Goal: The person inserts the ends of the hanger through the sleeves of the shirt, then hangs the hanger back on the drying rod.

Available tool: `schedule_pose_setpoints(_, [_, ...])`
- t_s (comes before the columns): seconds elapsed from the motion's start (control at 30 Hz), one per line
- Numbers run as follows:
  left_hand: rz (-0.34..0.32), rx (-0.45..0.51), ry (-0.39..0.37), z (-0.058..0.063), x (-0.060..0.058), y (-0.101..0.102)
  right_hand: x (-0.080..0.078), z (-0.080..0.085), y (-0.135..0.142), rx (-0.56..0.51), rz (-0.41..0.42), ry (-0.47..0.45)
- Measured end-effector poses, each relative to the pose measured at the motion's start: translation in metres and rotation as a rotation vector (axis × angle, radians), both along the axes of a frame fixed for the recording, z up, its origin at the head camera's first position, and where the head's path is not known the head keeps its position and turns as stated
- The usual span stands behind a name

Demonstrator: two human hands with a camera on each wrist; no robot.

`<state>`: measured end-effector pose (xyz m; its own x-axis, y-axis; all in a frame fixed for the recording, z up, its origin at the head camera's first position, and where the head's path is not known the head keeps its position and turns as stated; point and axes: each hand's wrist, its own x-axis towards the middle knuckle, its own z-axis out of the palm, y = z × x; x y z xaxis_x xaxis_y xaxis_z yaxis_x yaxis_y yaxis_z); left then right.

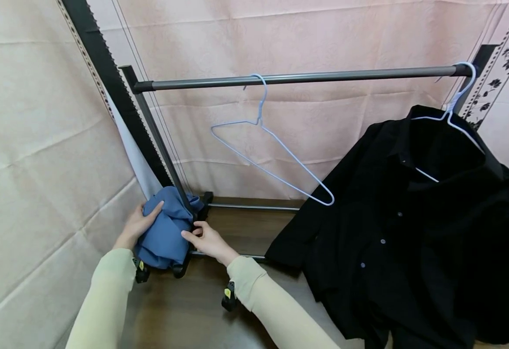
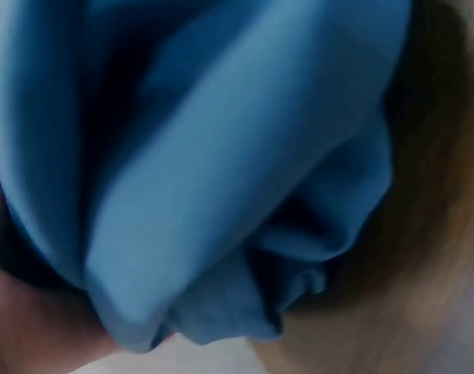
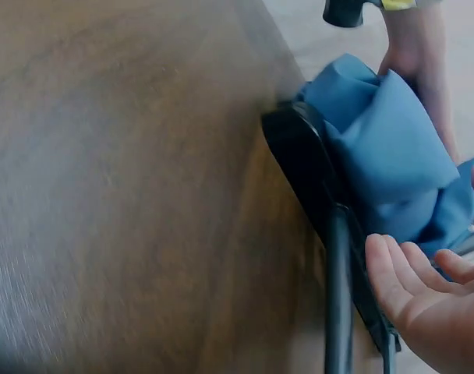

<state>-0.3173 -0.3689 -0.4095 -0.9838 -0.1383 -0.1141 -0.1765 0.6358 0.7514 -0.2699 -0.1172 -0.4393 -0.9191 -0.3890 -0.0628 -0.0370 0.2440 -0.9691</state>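
Observation:
A bunched blue cloth garment (image 1: 167,232) is at the left post of the black clothes rack, just above its foot. My left hand (image 1: 143,224) grips it from the left, thumb over the front and the other fingers hidden behind the folds. In the left wrist view the blue folds (image 2: 198,164) fill most of the picture. My right hand (image 1: 208,242) is on the other side of the post, fingers relaxed and holding nothing. The right wrist view shows its fingertips (image 3: 377,245) close to the cloth and the rack's lower bar (image 3: 338,288).
A bare light-blue hanger (image 1: 260,111) hangs from the middle of the rack's top rail (image 1: 346,75). At the right, a black button-up shirt (image 1: 415,242) hangs on another blue hanger (image 1: 452,104). Pale curtains stand behind and at the left, above a brown wooden surface (image 1: 167,310).

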Motion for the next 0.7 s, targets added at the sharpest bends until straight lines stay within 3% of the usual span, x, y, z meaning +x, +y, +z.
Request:
schedule_pose_setpoints(0.2, [-0.018, -0.022, -0.06, -0.018, 0.001, 0.001, 0.002, -0.008, -0.005, -0.029, 0.018, -0.032])
schedule_pose_setpoints(0.43, [-0.017, -0.018, -0.037, -0.033, 0.006, -0.008, 0.004, -0.016, -0.01, -0.038, 0.055, -0.066])
schedule_pose_setpoints(0.7, [-0.028, 0.021, -0.041, -0.034, 0.018, -0.02, 0.003, -0.02, -0.013, -0.097, 0.141, -0.071])
